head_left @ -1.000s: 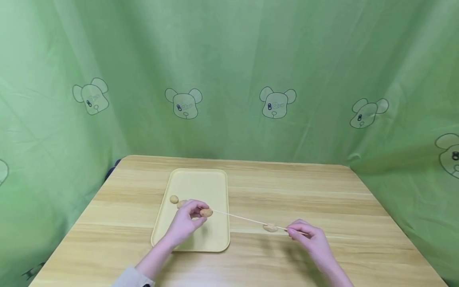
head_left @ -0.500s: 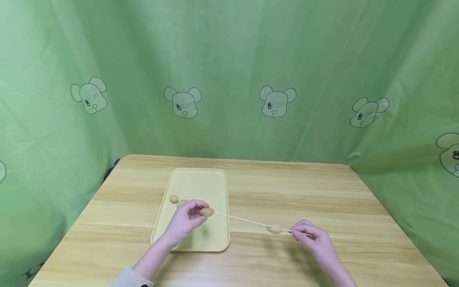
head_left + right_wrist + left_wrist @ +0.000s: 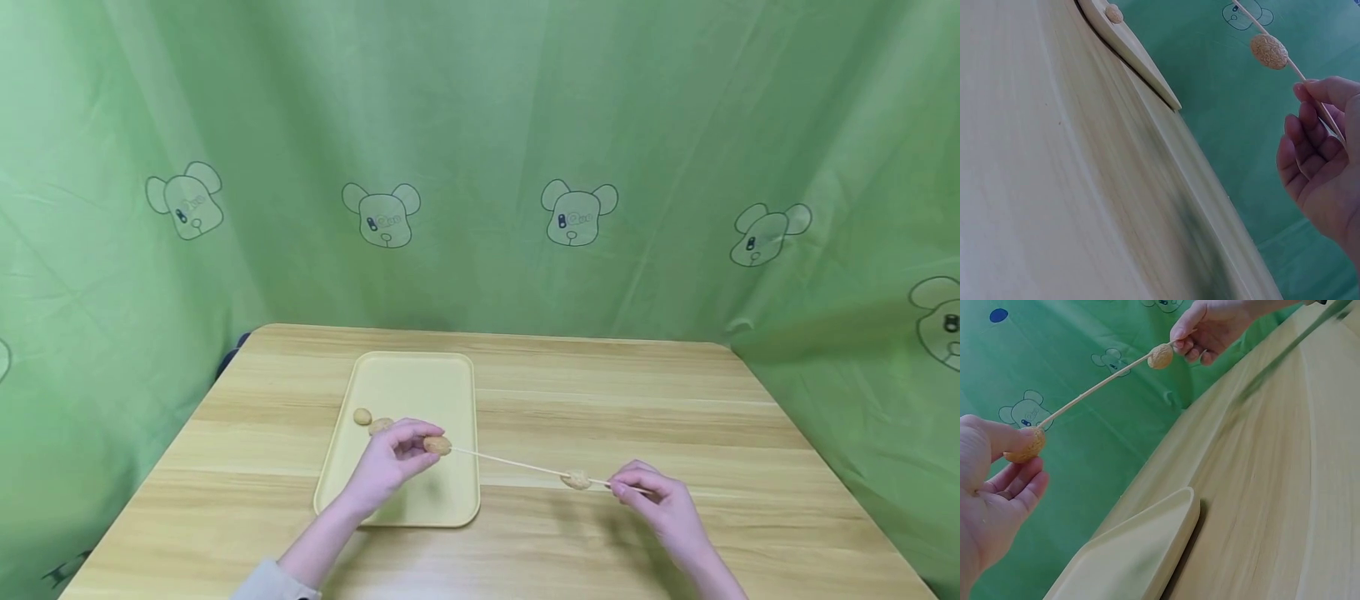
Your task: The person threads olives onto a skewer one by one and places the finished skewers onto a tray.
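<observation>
Gripping skewer (image 3: 1096, 390) before faintly lettered curtain (image 3: 480, 100)

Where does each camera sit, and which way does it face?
Head: worn on the head, facing forward and down at the table and tray; the left hand, left sleeve and right hand show.
Left wrist: worn there, facing along the stick; the left hand shows near, the right hand beyond.
Right wrist: worn there, facing across the table toward the green curtain; only the right hand shows.
Both wrist views share the stick and tan lump nearest the right hand.
</observation>
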Available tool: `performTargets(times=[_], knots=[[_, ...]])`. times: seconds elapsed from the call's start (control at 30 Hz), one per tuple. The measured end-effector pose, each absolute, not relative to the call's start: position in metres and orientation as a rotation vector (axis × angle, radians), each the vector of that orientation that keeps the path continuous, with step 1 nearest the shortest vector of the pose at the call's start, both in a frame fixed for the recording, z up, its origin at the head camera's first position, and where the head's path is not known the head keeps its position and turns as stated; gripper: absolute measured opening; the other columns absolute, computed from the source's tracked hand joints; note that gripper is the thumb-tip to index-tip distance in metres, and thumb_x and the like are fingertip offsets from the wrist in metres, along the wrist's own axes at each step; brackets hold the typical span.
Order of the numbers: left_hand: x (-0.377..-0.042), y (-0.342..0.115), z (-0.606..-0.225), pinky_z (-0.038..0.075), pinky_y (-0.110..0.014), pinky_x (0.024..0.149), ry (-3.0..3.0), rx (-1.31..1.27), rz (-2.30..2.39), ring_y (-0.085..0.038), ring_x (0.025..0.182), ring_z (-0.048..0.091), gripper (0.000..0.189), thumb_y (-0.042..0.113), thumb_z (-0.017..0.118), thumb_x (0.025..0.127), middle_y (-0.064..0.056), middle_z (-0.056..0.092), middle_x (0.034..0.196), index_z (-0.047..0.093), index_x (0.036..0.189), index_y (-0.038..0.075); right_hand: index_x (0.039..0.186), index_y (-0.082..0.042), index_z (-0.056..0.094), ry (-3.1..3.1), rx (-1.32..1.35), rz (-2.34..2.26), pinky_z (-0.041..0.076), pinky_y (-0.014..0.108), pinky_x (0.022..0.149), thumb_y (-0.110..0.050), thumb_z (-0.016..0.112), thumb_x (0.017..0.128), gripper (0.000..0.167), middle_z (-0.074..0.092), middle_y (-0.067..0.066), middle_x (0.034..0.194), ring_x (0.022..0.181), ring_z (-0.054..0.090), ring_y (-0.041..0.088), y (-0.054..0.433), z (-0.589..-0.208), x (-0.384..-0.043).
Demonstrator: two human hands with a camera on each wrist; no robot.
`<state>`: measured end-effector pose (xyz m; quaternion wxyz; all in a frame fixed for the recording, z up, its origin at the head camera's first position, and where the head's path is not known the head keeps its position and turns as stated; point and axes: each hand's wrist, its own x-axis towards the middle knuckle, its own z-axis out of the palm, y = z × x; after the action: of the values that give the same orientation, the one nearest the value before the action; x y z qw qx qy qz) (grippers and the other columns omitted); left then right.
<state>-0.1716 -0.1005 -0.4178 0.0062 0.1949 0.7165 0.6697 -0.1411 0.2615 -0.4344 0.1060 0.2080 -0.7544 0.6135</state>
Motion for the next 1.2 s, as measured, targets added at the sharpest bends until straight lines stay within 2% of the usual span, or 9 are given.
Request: performTargets(times=[0.23, 0.43, 0.73, 1.03, 1.2], knots=[[-0.168, -0.098, -0.414, 0.05, -0.021, 0.082, 2.27, 0.603, 2.141, -0.012, 0.088, 0.055, 0.035, -0.001, 0.068, 0.078, -0.018, 0.058, 0.102, 0.058, 0.111, -0.01, 0.085, 0.004, 0.065, -2.208, 0.657, 1.786, 0.047, 0.018, 0.067, 0.015, 0.055, 0.084, 0.015, 0.058, 0.001, 0.08, 0.076, 0.053, 0.008, 0.261, -0.435, -0.141], [-0.167, -0.097, -0.412, 0.051, -0.02, 0.077, 2.187, 0.577, 2.229, -0.011, 0.083, 0.057, 0.031, -0.006, 0.068, 0.076, -0.017, 0.059, 0.094, 0.056, 0.103, -0.013, 0.086, 0.006, 0.062, -2.21, 0.642, 1.786, 0.047, 0.018, 0.069, 0.014, 0.054, 0.084, 0.012, 0.057, 0.002, 0.079, 0.076, 0.054, 0.008, 0.259, -0.434, -0.139], [-0.166, -0.097, -0.414, 0.052, -0.019, 0.074, 2.151, 0.653, 2.321, -0.009, 0.08, 0.059, 0.029, -0.011, 0.068, 0.072, -0.023, 0.059, 0.093, 0.056, 0.098, -0.017, 0.085, 0.008, 0.062, -2.155, 0.687, 1.813, 0.048, 0.017, 0.068, 0.017, 0.054, 0.083, 0.012, 0.056, 0.003, 0.079, 0.077, 0.053, 0.008, 0.254, -0.433, -0.14], [-0.164, -0.095, -0.413, 0.052, -0.018, 0.073, 2.115, 0.685, 2.341, -0.009, 0.079, 0.059, 0.029, -0.011, 0.068, 0.072, -0.009, 0.06, 0.091, 0.056, 0.097, -0.017, 0.086, 0.009, 0.061, -2.158, 0.716, 1.776, 0.049, 0.017, 0.068, 0.017, 0.054, 0.082, 0.012, 0.055, 0.003, 0.078, 0.074, 0.053, 0.008, 0.252, -0.432, -0.141], [-0.162, -0.094, -0.412, 0.052, -0.018, 0.073, 2.115, 0.686, 2.337, -0.009, 0.079, 0.059, 0.029, -0.011, 0.069, 0.072, -0.012, 0.06, 0.092, 0.056, 0.097, -0.017, 0.086, 0.009, 0.061, -2.154, 0.728, 1.792, 0.05, 0.017, 0.069, 0.017, 0.054, 0.082, 0.012, 0.056, 0.003, 0.078, 0.075, 0.054, 0.009, 0.25, -0.431, -0.141]])
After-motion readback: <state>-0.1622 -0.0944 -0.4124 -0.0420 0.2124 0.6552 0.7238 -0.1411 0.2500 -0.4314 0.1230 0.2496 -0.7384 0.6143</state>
